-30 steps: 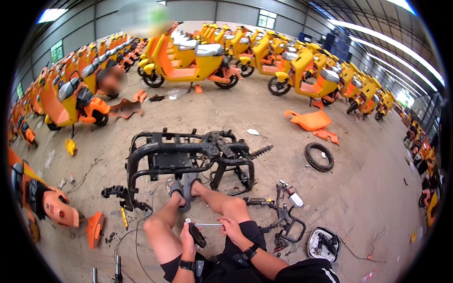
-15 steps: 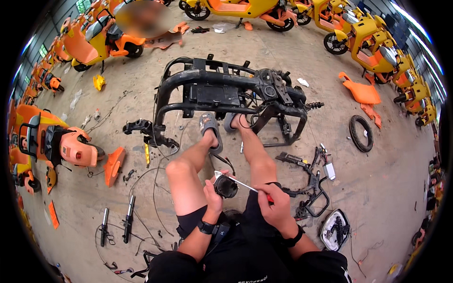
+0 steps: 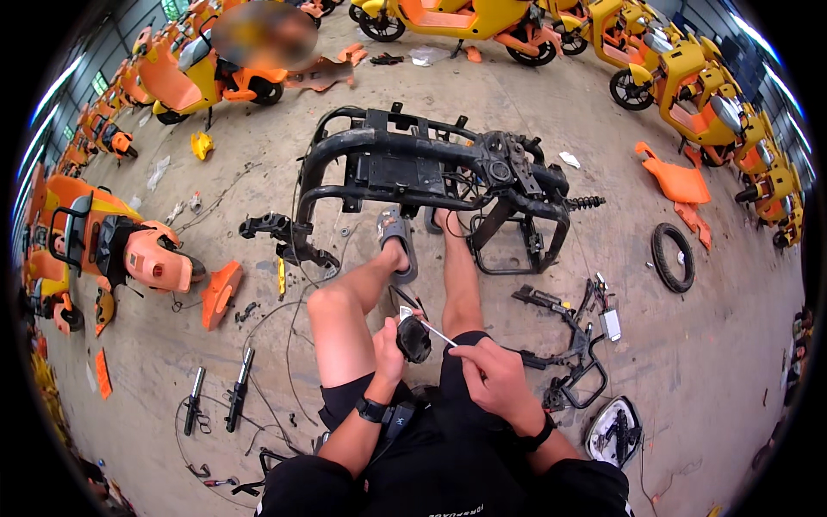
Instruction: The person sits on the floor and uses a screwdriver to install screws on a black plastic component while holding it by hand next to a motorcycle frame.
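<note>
left hand (image 3: pixel 389 349) is wrapped around a small black round part (image 3: pixel 413 339) over the lap while the right hand (image 3: pixel 491 379) pinches a thin screwdriver (image 3: pixel 435 332) into it, looks like mid-unscrewing, stripped black scooter frame (image 3: pixel 431 164) just past the feet, next bit probably needs steady twisting

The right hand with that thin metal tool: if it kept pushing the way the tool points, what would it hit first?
Most likely the small black part held in the left hand. The right hand aims its thin tool straight at it; the tip seems to touch already.
</note>
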`<state>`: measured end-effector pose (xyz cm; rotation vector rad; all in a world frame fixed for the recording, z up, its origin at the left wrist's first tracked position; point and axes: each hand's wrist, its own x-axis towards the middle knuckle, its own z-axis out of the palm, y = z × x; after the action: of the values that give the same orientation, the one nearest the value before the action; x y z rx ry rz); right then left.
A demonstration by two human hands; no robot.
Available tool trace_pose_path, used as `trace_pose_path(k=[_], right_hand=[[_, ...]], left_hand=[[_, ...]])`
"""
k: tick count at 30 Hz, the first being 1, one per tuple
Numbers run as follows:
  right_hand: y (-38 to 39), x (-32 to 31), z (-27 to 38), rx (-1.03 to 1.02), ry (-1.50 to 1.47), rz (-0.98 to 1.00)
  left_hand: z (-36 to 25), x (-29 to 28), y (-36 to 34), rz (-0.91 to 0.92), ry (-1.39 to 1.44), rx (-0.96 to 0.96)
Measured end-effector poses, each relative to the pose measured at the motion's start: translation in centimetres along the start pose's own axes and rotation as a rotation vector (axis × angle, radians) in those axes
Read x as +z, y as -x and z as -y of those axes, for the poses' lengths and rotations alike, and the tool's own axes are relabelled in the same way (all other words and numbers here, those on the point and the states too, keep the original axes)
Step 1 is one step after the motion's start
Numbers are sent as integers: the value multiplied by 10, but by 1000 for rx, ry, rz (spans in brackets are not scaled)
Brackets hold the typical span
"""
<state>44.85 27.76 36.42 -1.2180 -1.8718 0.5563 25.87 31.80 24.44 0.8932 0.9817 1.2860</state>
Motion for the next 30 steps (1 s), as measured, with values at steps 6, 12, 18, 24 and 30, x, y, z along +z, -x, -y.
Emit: trace_pose_path(k=[6,12,18,24,30], right_hand=[[25,21,-23,645,-551,-158],[20,17,-11,452,-140,-108],[15,32,-19,252,-53,-97],[-3,40,-8,591,-93,-114],[-16,58,0,217,-29,-81]], left_hand=[[-9,5,5,-54,-106,36],[-7,10,5,-70,-71,-59],[9,-7,5,-88,11,-96],[30,-22,1,-107,-54,-29],[16,-32,-4,-197,206,15]])
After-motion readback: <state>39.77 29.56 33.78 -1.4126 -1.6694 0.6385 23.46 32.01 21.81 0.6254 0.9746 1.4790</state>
